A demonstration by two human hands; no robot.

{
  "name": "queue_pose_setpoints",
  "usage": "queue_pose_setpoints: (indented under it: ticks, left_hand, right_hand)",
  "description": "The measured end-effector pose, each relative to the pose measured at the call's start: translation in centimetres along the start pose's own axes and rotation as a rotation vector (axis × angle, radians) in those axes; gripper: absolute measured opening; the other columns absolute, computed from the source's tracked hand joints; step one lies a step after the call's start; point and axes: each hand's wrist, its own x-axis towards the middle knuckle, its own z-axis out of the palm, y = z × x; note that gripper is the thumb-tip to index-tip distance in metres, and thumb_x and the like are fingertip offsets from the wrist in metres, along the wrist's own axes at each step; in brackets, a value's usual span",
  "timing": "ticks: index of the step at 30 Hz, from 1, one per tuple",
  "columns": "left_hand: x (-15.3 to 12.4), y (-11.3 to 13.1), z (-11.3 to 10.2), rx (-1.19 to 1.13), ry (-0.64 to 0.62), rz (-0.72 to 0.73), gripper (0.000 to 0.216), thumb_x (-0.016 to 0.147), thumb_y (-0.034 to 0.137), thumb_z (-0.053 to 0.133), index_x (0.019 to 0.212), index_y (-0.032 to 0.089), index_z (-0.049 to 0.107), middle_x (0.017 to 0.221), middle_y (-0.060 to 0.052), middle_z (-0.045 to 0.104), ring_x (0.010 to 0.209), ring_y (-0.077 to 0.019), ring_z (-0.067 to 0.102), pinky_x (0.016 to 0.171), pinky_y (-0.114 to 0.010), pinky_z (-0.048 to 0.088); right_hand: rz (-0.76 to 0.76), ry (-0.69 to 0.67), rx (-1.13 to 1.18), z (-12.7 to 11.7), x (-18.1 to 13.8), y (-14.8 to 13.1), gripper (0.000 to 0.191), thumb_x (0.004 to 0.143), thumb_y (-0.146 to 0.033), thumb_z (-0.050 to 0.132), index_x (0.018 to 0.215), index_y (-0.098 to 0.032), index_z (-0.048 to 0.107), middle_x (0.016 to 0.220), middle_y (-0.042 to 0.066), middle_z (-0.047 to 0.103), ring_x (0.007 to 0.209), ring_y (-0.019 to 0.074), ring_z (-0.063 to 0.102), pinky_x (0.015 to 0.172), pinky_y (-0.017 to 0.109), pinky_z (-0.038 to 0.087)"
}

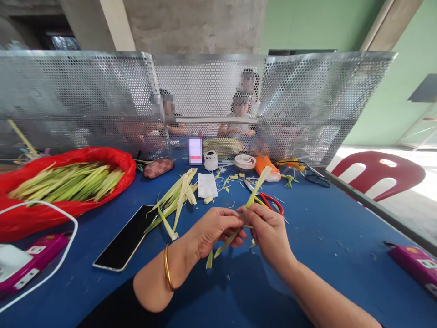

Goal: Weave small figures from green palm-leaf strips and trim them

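Both my hands meet over the blue table, pinching the same pale green corn husk strip (257, 187). My left hand (221, 230), with a gold bangle at the wrist, has its fingers closed on the strip's lower part, whose ends hang below. My right hand (268, 230) grips it higher up, and the broad end sticks up past the fingers. Just behind the right hand lie scissors (273, 201) with red and yellow handles, partly hidden. A loose pile of husks (179, 196) rests beyond my left hand, partly over the edge of a dark-screened tablet (124, 239).
A red plastic bag (116, 159) full of husks stands left. Purple power strips (41, 255) lie at both sides, one with a white cable. At the back are a lit phone (195, 151), a thread spool (210, 161), tape (245, 161) and a perforated metal screen (208, 86), people behind it.
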Motion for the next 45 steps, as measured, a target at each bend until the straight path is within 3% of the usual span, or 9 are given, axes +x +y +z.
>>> queue_pose_setpoints:
  ticks: [7, 11, 13, 17, 19, 24, 32, 39, 45]
  left_hand:
    - [0.0, -0.1, -0.1, -0.068, -0.079, -0.006, 0.034, 0.075, 0.047, 0.065, 0.080, 0.013, 0.069, 0.070, -0.007, 0.070, 0.058, -0.0131, 0.062, 0.062, -0.026, 0.047]
    - [-0.1, -0.3, 0.3, -0.043, -0.096, 0.003, 0.026, 0.072, 0.038, 0.071, 0.073, 0.013, 0.066, 0.067, -0.007, 0.070, 0.057, -0.0121, 0.061, 0.059, -0.023, 0.045]
    - [0.0, -0.4, 0.4, -0.062, -0.054, 0.021, 0.022, 0.071, 0.034, 0.073, 0.074, 0.013, 0.067, 0.068, -0.007, 0.071, 0.059, -0.0130, 0.063, 0.060, -0.023, 0.045]
    - [0.5, -0.5, 0.5, -0.213, 0.120, 0.113, 0.025, 0.075, 0.035, 0.070, 0.088, 0.013, 0.068, 0.084, -0.011, 0.073, 0.079, -0.0178, 0.068, 0.073, -0.027, 0.048]
    - [0.7, -0.4, 0.4, -0.314, 0.160, 0.184, 0.022, 0.077, 0.028, 0.069, 0.093, 0.013, 0.068, 0.090, -0.012, 0.073, 0.086, -0.0173, 0.067, 0.081, -0.027, 0.048]
    - [0.8, -0.6, 0.9, -0.516, 0.188, 0.310, 0.014, 0.078, 0.012, 0.064, 0.093, 0.014, 0.066, 0.092, -0.009, 0.073, 0.090, -0.0156, 0.066, 0.082, -0.024, 0.049]
    - [1.0, -1.8, 1.8, -0.569, 0.111, 0.313, 0.020, 0.073, 0.014, 0.071, 0.092, 0.015, 0.065, 0.092, -0.008, 0.073, 0.086, -0.0168, 0.067, 0.083, -0.028, 0.050]
    - [1.0, -1.4, 1.6, -0.510, 0.195, 0.297, 0.019, 0.071, 0.017, 0.073, 0.088, 0.013, 0.067, 0.085, -0.008, 0.073, 0.081, -0.0145, 0.066, 0.075, -0.022, 0.049]
    - [0.8, -1.0, 1.7, -0.532, 0.219, 0.275, 0.017, 0.069, 0.014, 0.072, 0.085, 0.013, 0.070, 0.080, -0.007, 0.074, 0.081, -0.0152, 0.067, 0.083, -0.025, 0.048]
  right_hand:
    - [0.075, -0.109, -0.013, -1.1, 1.1, -0.9, 0.033, 0.076, -0.047, 0.063, 0.079, -0.015, 0.067, 0.040, -0.009, 0.036, 0.035, 0.0052, 0.025, 0.036, 0.020, 0.017]
    - [0.007, -0.058, -0.149, -1.2, 1.4, -0.8, 0.031, 0.079, -0.046, 0.060, 0.078, -0.015, 0.067, 0.044, -0.008, 0.037, 0.040, 0.0078, 0.032, 0.040, 0.021, 0.028]
    - [-0.088, 0.012, -0.244, -1.2, 1.4, -0.7, 0.029, 0.082, -0.043, 0.056, 0.082, -0.017, 0.067, 0.051, -0.005, 0.046, 0.047, 0.0111, 0.042, 0.046, 0.023, 0.037]
    - [-0.500, 0.235, -0.483, -1.5, 0.7, -1.2, 0.016, 0.085, -0.033, 0.055, 0.084, -0.020, 0.063, 0.080, 0.003, 0.060, 0.074, 0.0172, 0.055, 0.067, 0.028, 0.044]
    - [-0.603, 0.175, -0.567, -1.4, 0.2, -1.3, 0.017, 0.086, -0.030, 0.055, 0.074, -0.020, 0.062, 0.073, 0.002, 0.058, 0.069, 0.0156, 0.053, 0.065, 0.027, 0.043]
    - [-0.338, -0.107, -0.618, -0.1, -0.8, -0.3, 0.021, 0.087, -0.034, 0.054, 0.094, -0.020, 0.069, 0.060, -0.003, 0.053, 0.052, 0.0117, 0.046, 0.050, 0.022, 0.036]
    - [-0.145, -0.091, -0.367, 0.7, -0.6, 1.4, 0.026, 0.085, -0.038, 0.053, 0.068, -0.018, 0.056, 0.054, -0.006, 0.041, 0.048, 0.0095, 0.035, 0.044, 0.021, 0.029]
    - [-0.244, -0.136, -0.374, 0.6, -0.7, 0.7, 0.023, 0.084, -0.030, 0.054, 0.064, -0.019, 0.051, 0.065, -0.002, 0.048, 0.061, 0.0129, 0.043, 0.057, 0.023, 0.036]
    - [-0.278, -0.200, -0.445, 0.4, -0.8, 0.2, 0.024, 0.085, -0.027, 0.052, 0.063, -0.019, 0.050, 0.066, -0.002, 0.048, 0.062, 0.0130, 0.043, 0.058, 0.023, 0.036]
